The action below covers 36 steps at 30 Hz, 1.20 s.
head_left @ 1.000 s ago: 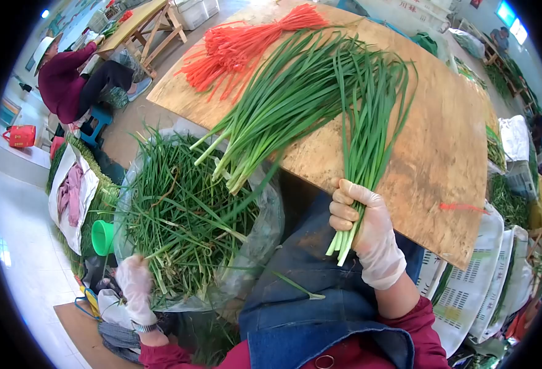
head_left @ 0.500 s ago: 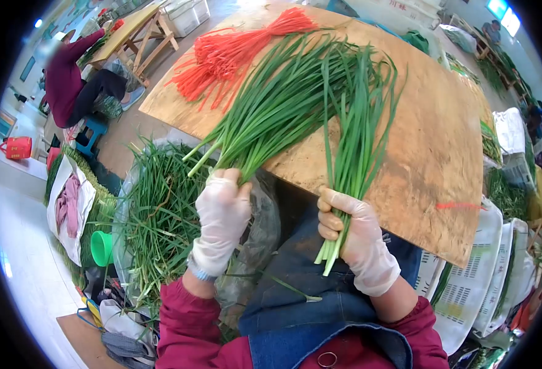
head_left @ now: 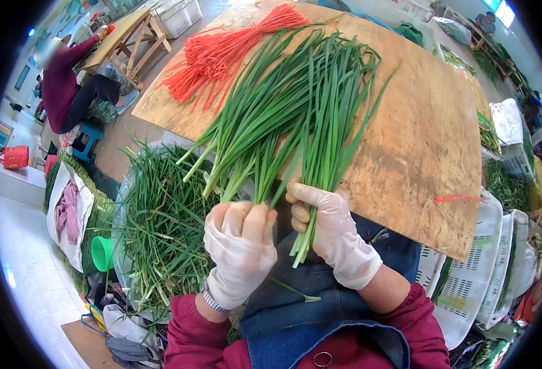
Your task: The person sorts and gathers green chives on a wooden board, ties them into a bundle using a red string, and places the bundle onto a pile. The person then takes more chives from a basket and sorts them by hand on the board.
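My right hand (head_left: 332, 234), in a thin whitish glove, is closed around a bunch of green chives (head_left: 329, 135). Their pale stem ends poke out below the fist and the leaves lie up across the wooden board (head_left: 425, 147). To its left, my gloved left hand (head_left: 240, 252) has its fingers curled over the stem ends of more chives (head_left: 262, 169) at the board's near edge. Loose chives (head_left: 246, 123) are spread beside them, some stems overhanging the edge. Behind the leaves lies a bundle of thin red strips (head_left: 222, 58).
A plastic-lined container of leafy trimmings (head_left: 163, 215) stands at my left, by a green cup (head_left: 101, 253). White crates (head_left: 468, 289) are at the right. One red strip (head_left: 458, 198) lies near the board's right edge. A person (head_left: 68, 86) sits far left.
My left hand has moved right and down, closer to my right hand, and now grips different stems. My right hand has shifted slightly left with its bunch of chives.
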Each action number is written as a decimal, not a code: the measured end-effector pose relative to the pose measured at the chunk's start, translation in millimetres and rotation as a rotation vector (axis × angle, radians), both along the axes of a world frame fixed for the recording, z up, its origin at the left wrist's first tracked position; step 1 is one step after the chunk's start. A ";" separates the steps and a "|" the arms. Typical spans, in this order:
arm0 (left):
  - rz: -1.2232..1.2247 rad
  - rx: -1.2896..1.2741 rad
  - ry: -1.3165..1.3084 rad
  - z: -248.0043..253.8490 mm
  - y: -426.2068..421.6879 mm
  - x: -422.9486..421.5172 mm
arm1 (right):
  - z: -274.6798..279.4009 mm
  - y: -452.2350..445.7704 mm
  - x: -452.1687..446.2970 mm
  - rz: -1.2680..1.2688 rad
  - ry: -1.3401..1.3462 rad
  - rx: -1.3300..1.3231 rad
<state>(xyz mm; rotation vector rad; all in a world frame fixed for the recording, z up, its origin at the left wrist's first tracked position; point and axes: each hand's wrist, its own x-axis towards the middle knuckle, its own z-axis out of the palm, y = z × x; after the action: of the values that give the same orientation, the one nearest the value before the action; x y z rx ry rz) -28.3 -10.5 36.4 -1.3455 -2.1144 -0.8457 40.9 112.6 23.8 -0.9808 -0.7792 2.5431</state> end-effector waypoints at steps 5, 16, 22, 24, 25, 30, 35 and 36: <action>0.237 0.425 -0.519 -3.5 -85.5 -9.1 | -6.5 11.3 7.7 -0.032 0.008 -0.042; 0.326 -0.052 -0.629 -40.2 -90.7 -4.0 | -5.1 16.4 21.9 -0.018 0.053 -0.061; 0.132 0.068 -1.591 -20.7 -13.5 -5.4 | 0.2 12.7 23.0 -0.029 -0.012 0.009; 0.105 0.088 -1.099 -31.2 -13.3 9.0 | -1.6 10.0 20.0 -0.029 -0.061 0.047; 0.095 0.102 -0.850 -35.0 -13.1 14.9 | -0.3 8.9 19.8 0.006 -0.097 0.085; -0.078 -0.093 -0.110 -24.1 -3.3 31.1 | 5.4 4.0 11.2 0.102 -0.193 0.232; -0.153 -0.074 -0.146 -39.2 -14.3 28.1 | -3.3 12.1 6.3 0.143 -0.169 0.234; -0.167 -0.049 -0.176 -44.8 -19.6 25.9 | -8.3 14.3 7.7 0.146 -0.131 0.172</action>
<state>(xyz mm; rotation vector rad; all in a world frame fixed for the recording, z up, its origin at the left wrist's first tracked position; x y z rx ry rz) -2.4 -30.2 -8.4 -1.5402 -2.1899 -1.0191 48.6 126.9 15.6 -1.0766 -1.1245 2.4987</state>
